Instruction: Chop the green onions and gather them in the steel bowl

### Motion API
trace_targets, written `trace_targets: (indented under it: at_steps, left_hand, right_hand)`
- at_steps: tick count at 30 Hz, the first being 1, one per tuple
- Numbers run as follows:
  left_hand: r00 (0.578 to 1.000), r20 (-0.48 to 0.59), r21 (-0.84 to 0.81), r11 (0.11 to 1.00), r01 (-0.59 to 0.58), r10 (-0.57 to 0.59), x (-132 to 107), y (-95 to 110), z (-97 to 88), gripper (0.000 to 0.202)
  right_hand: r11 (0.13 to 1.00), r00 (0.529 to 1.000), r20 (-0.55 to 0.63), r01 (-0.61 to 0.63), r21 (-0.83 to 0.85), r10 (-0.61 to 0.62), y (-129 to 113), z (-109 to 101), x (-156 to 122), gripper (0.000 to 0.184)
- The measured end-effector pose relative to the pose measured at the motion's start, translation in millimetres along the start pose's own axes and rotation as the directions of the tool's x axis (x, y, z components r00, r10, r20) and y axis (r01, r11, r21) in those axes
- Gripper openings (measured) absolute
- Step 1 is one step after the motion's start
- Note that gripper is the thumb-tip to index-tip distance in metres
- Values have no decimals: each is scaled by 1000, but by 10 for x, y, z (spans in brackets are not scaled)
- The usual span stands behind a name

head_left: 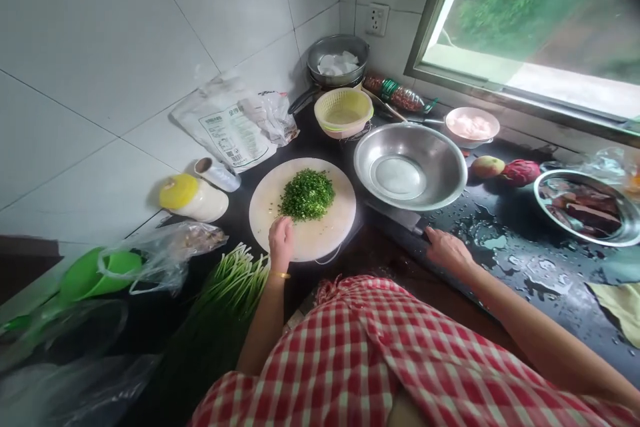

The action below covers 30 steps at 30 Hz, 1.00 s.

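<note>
A round white cutting board (pixel 265 187) carries a heap of finely chopped scallions (pixel 307 195). My left hand (pixel 281 241) rests at the board's near left part, fingers curled together beside the heap; whatever they may hold is hidden. Right of the board, a kitchen knife (pixel 400 217) lies low by the counter edge, its blade toward the board and partly under the metal basin's rim. My right hand (pixel 449 252) is closed at the knife's dark handle. Whole scallions (pixel 240 280) lie left of my left forearm, white ends toward the board.
A wide metal basin (pixel 410 167) stands right of the board, a yellow strainer (pixel 343 110) behind. Farther right are a pink bowl (pixel 473 125), a dragon fruit (pixel 521 173) and a metal bowl of dark pieces (pixel 585 207). A yellow-lidded jar (pixel 195 199) lies left. Water drops wet the right counter.
</note>
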<state>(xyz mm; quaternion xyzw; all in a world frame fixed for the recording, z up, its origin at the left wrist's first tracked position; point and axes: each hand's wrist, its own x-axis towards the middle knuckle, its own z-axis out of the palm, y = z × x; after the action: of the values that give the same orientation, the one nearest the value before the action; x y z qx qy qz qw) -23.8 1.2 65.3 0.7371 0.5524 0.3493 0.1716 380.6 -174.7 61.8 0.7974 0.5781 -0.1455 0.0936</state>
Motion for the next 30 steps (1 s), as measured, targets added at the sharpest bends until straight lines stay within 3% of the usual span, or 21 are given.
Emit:
trace_targets:
  at_steps: [2, 5, 7, 9, 12, 15, 20, 24, 30]
  left_hand:
    - [999, -30, -18, 1000, 21, -22, 142, -167, 21, 33]
    - [995, -63, -7, 997, 73, -73, 338, -419, 46, 37]
    - [988, -73, 10, 991, 136, -134, 455, -540, 84, 41]
    - [977, -57, 22, 978, 209, -207, 552, -598, 157, 44]
    - [960, 7, 73, 957, 280, -281, 653, -571, 319, 47]
    - [957, 18, 120, 951, 286, -290, 697, -462, 491, 50]
    - [974, -10, 39, 973, 227, -226, 678, -211, 686, 53]
    - [971, -33, 6, 971, 238, -238, 619, 2, 797, 53]
    - [945, -215, 5, 967, 255, -248, 545, 283, 953, 56]
  right_hand:
    - [998, 999, 17, 44, 50, -45, -94, -85, -267, 10]
    - [950, 1000, 16, 3, 312, -9, -410, -233, -531, 21]
    - [815, 997, 57, -74, 575, 50, -674, -314, -560, 26]
    - [618, 993, 109, -117, 777, 51, -914, -341, -483, 29]
    - [384, 994, 106, -104, 918, 17, -1162, -266, -239, 31]
    - [271, 994, 106, -110, 956, 29, -1314, -139, 48, 30]
    - [257, 987, 160, -150, 955, -20, -1532, -80, 354, 21]
    - [321, 981, 174, -137, 937, -88, -1688, -95, 384, 16]
    - [415, 947, 201, -83, 906, -249, -1915, -96, 427, 12]
